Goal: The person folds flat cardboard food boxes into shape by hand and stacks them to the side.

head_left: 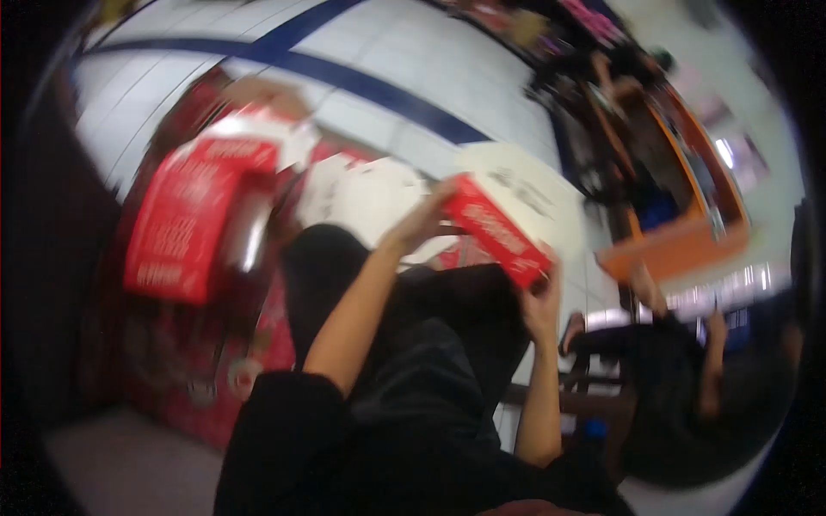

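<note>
Between my two hands is a red and white cardboard box, its printed red side toward me and its white flaps spread out beyond. My left hand grips the near left end of the red side. At the other end, my right hand holds the lower right corner, thumb against the red edge. Just left of my left hand lie white cardboard pieces with small dark print. The picture is blurred, so the lettering cannot be read.
A stack of red printed cartons sits at the left on a red patterned surface. At the right are an orange-edged wooden cabinet and a seated person in dark clothes. Another person is farther back. White floor tiles carry blue bands.
</note>
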`<action>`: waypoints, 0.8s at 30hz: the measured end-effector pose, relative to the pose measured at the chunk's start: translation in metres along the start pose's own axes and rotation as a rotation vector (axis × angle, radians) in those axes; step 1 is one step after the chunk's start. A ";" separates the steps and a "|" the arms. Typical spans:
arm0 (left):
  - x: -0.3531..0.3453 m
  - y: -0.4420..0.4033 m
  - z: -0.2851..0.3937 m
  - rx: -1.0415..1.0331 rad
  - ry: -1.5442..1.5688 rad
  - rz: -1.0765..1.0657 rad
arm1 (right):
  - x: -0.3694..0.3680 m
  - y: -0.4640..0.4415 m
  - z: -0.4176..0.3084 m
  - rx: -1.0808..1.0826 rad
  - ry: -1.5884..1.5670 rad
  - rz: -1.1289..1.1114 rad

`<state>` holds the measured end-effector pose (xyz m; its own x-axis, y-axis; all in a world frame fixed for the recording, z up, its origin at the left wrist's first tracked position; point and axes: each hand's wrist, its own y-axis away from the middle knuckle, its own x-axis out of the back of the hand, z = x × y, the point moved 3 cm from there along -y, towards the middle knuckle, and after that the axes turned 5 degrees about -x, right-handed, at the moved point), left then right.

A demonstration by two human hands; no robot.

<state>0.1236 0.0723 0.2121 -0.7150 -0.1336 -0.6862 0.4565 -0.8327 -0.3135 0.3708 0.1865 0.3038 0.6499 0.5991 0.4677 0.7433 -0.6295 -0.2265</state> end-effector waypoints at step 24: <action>0.068 0.005 -0.182 0.321 -1.773 -0.075 | -0.318 -0.084 -0.149 0.217 -0.404 -0.716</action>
<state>0.1737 0.1568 0.0440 -0.4813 -0.2703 0.8338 0.4443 -0.8952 -0.0337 0.0780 -0.0245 0.3013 -0.0123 0.9733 0.2291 0.9839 0.0526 -0.1705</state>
